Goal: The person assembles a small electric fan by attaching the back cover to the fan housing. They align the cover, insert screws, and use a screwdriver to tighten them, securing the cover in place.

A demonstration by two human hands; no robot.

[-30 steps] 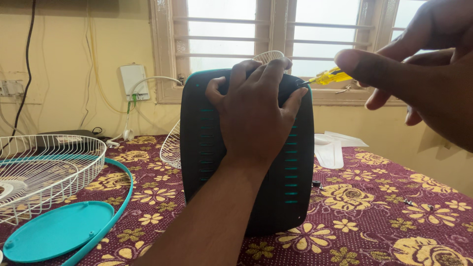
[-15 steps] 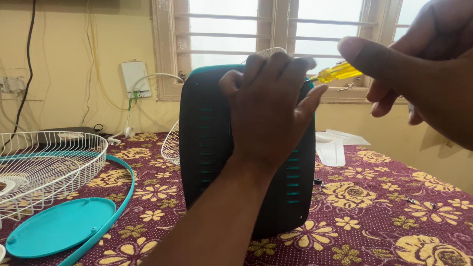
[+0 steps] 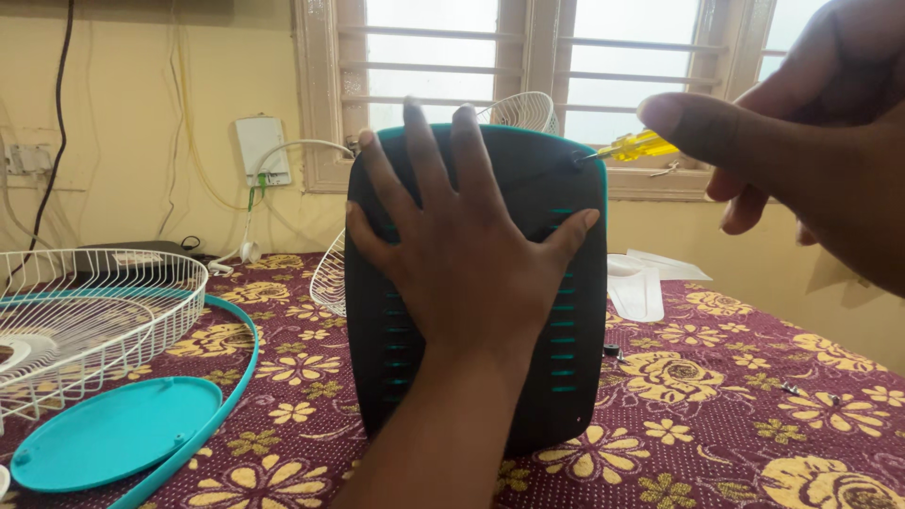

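Yellow wall (image 3: 113, 85), bright barred window (image 3: 528, 66)

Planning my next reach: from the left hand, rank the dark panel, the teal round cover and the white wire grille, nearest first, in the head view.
1. Dark panel: directly under the left hand, which lies flat on it.
2. Teal round cover: lower left, on the floral cloth.
3. White wire grille: far left; nearly level with the cover, hard to separate.

The left hand (image 3: 462, 254) lies flat, fingers spread, against the upright black fan housing (image 3: 566, 283) on the floral cloth (image 3: 716, 415). The right hand (image 3: 811, 141) grips a yellow-handled screwdriver (image 3: 633, 147), its tip apparently at the housing's top right corner.
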